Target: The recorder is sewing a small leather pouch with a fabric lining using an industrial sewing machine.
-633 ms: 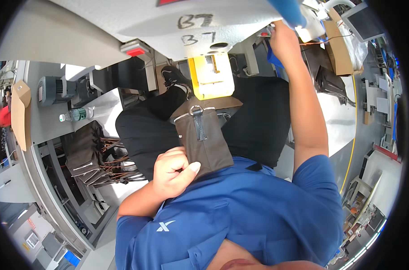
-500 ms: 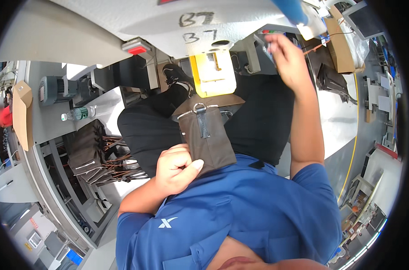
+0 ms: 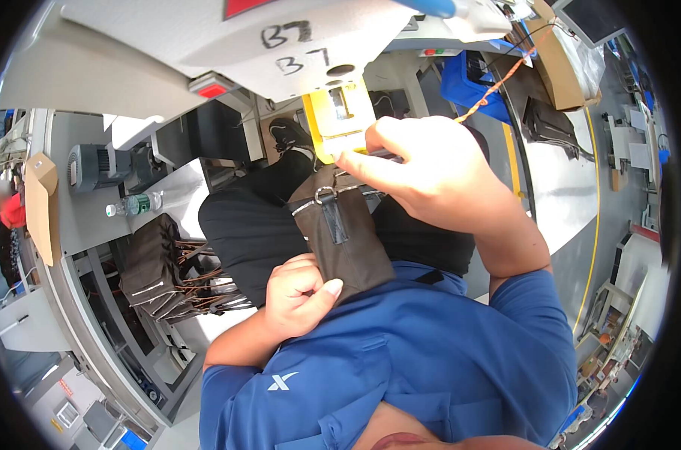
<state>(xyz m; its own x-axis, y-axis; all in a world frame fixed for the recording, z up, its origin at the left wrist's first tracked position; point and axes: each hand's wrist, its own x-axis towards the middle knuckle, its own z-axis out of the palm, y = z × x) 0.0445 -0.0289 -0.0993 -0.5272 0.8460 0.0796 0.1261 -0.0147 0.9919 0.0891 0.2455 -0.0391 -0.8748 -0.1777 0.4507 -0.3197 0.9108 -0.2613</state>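
Note:
My left hand is closed on the lower left edge of a dark brown fabric bag, thumb on top. The bag lies across my lap, with a metal ring on a black strap tab and pale zipper edging near its upper end. My right hand is closed in a pinch over the bag's upper end, beside the yellow-edged machine part. A dark sliver shows between its fingers; the hand hides the rest. An orange twisted cord runs from behind this hand up to the right.
The white machine body overhangs my lap, with a red button at left. Several dark brown bags are stacked at left, below a plastic bottle. A blue bin, another dark bag and a cardboard box stand at right.
My right hand has come from the upper right, holding something, down to the bag's upper end, and the orange cord has stretched with it. My left hand keeps hold of the bag.

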